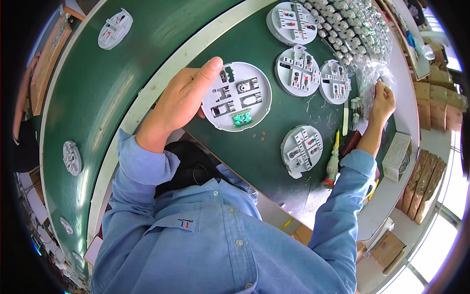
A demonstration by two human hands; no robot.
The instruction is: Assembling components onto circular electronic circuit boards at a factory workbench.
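Counter [259, 152]: disc [263, 93] in left hand [178, 103], left side. Three discs [297, 73] clustered ahead and right; another disc [302, 151] nearer the body. Bag of parts [350, 29] far right, right hand [383, 100] at its near end. Tool [333, 166] between nearer disc and right forearm [370, 143]. Belt [122, 73] along left.

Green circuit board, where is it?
Just above the head view's centre: the board sits inside the near rim of the round white housing in the left hand.

Shirt [293, 259], one: light blue, long-sleeved; front placket [235, 220] with pale round buttons [239, 242]; chest pocket [169, 227] bearing small emblem [185, 224], dark script, red and blue bars; cuffs [360, 162] turned back.
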